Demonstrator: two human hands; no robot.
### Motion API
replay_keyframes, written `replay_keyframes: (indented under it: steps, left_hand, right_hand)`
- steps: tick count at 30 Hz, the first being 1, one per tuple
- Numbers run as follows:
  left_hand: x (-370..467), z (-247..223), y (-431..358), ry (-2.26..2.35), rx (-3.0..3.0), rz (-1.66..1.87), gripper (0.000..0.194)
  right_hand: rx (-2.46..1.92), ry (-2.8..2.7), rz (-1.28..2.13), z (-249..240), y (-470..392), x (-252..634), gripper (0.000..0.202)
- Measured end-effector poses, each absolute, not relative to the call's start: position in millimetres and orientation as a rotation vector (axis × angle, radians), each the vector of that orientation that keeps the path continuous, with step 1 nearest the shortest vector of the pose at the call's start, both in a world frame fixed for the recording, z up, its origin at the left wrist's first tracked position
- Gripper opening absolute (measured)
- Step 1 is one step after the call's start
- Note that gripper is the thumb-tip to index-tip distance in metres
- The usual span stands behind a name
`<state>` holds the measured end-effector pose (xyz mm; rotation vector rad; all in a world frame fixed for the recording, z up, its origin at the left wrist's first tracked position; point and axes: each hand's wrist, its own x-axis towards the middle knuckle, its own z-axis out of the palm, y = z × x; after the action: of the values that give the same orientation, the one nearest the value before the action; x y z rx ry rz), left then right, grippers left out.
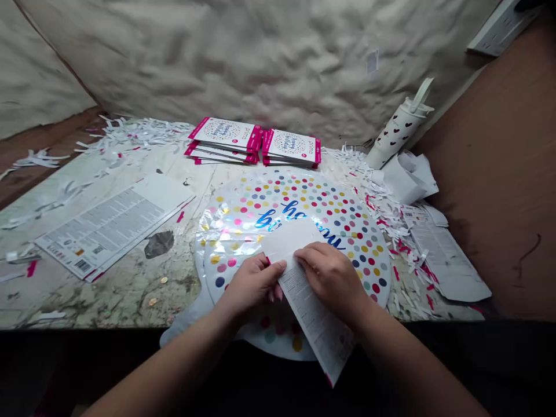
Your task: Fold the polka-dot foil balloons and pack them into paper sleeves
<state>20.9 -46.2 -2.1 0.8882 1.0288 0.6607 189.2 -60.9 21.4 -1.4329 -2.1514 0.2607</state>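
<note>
A printed white card point(319, 324) with fine grey text and pink edges slants over the front of the table, between both hands. My left hand point(256, 281) pinches its left edge between thumb and fingers. On the card's right side, my right hand point(332, 275) has its fingers bent and pressed against the upper part. Beneath lie flat white balloons point(365, 231) with coloured dots and blue foil lettering, partly covered by the hands and card. Their front edge hangs over the table's edge.
Two stacks of pink-edged packets point(230, 134) stand at the back. Printed cards point(113, 223) lie at left, more cards point(452, 255) at right. Paper strips point(134, 136) are scattered along both sides. A white tumbler with hearts point(397, 133) leans at back right, beside crumpled paper point(408, 176).
</note>
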Motion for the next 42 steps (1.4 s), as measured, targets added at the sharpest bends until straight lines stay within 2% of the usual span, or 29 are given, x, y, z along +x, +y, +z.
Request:
replay_keyframes:
  steps: [9,15,23,29,31,35,37,42]
  left_hand:
    - [26.1,-4.1,-53.2,1.062,1.023,0.707,0.029]
    - [26.9,2.4,-54.1,1.081,1.018,0.678,0.026]
    - [29.9,10.2,-53.8,1.138,1.094,0.643,0.026]
    - [20.6,6.3,-49.4,1.176,1.001,0.653,0.020]
    - [19.4,3.2,-48.5,1.190,0.994,0.653,0.021]
    - [29.9,3.5,-50.8,1.144,0.989,0.628,0.018]
    - [38.1,7.5,-53.8,1.096,0.988,0.601,0.018]
    - [48.4,17.6,-60.4,1.042,1.010,0.572,0.017]
  right_hand:
    - [-1.493,-2.238,0.129,16.9,-62.6,184.4,0.020]
    - [-1.459,-2.250,0.280,22.8,-61.2,193.8,0.019]
    - [-1.446,-2.556,-0.304,29.3,-66.9,176.2,0.017]
    - [-1.986,-1.998,-0.524,25.3,-39.8,265.6,0.020]
    - [-2.124,-1.842,-0.380,26.5,-40.2,285.4,0.017]
    - [-1.549,-2.150,0.222,28.8,-63.4,252.0,0.020]
    - [-1.387,-2.263,0.190,27.9,-76.5,219.7,0.022]
    - [-1.434,-2.427,-0.185,20.3,-86.2,188.6,0.024]
